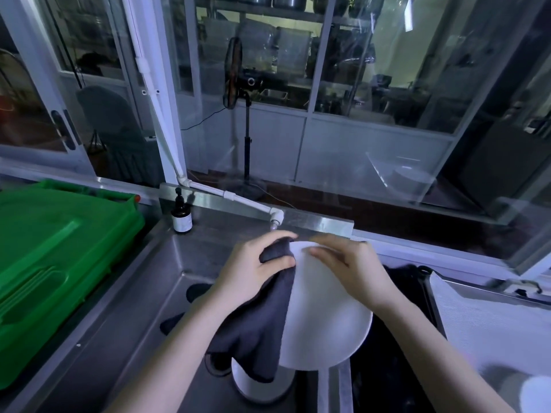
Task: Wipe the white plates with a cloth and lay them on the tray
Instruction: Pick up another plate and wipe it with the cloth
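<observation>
Closest to you, down in the sink (125,323), there's another white dish (259,389) sitting right under the one you're working on. I'd guess that one's next in the queue.

The white plate (325,317) is up in the air over the sink, tipped on edge so one broad side faces you. That makes sense, since any drips go into the basin and not onto the counter. The dark cloth (259,317) hangs down its left side. Your left hand (253,269) has a bunch of it clamped against the plate's far rim, thumb and fingers curled round it, so it looks like you're doing the edge. Your right hand (354,269) is curled over the top rim just beside it, steadying the plate so it doesn't spin.

The dark tray (399,368) (pretty sure that's it) sits just right of the sink, an easy reach. I can't see any plates on it.

Further back are a brown pump bottle (182,217) and the tap (275,219).
</observation>
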`<state>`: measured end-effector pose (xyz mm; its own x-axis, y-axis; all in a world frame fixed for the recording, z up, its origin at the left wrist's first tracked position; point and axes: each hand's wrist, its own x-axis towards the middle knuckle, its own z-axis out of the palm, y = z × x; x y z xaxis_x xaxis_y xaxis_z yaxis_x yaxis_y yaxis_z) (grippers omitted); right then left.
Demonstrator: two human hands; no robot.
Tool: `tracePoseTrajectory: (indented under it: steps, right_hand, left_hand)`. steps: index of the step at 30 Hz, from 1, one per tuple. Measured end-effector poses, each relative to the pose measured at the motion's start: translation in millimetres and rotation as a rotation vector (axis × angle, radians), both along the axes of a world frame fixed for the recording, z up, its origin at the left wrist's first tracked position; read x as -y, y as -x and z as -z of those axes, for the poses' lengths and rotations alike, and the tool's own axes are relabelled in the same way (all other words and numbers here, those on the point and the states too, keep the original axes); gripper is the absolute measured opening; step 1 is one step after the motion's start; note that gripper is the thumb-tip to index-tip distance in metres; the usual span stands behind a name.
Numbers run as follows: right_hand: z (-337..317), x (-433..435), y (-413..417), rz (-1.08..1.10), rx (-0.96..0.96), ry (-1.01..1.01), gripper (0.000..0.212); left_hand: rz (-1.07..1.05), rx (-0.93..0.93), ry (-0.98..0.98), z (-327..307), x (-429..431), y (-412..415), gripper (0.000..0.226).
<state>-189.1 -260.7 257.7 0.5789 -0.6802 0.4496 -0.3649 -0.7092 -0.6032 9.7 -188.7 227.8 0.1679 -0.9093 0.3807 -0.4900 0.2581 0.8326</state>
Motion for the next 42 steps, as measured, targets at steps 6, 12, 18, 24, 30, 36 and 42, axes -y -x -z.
tracePoseTrajectory:
  steps: [6,12,18,24,30,36,42]
  right_hand:
    - [32,-20,-6,0.489,0.570,-0.414,0.021]
    - [9,-8,2,0.196,0.188,-0.374,0.003]
    - [-17,-3,-14,-0.048,-0.121,-0.070,0.021]
    - [15,-15,-10,0.397,0.458,-0.328,0.042]
    - [37,-18,-11,0.293,0.432,-0.586,0.012]
    - [-13,7,-20,-0.066,-0.123,-0.262,0.021]
    - [1,-3,-26,-0.069,-0.084,-0.063,0.019]
  left_hand:
    - [-0.327,-0.552,0.017,26,-17,1,0.029]
    - [-0.247,-0.259,0.019,11,-12,-17,0.036]
    - [0.037,0.029,-0.028,-14,-3,-9,0.034]
    - [-0.321,-0.432,0.011,8,-19,-5,0.016]
    - [-0.419,-0.548,-0.075,26,-28,-12,0.009]
    - [-0.065,-0.040,-0.047,-2,-11,-22,0.031]
    - [-0.045,-0.062,-0.069,7,-14,-15,0.033]
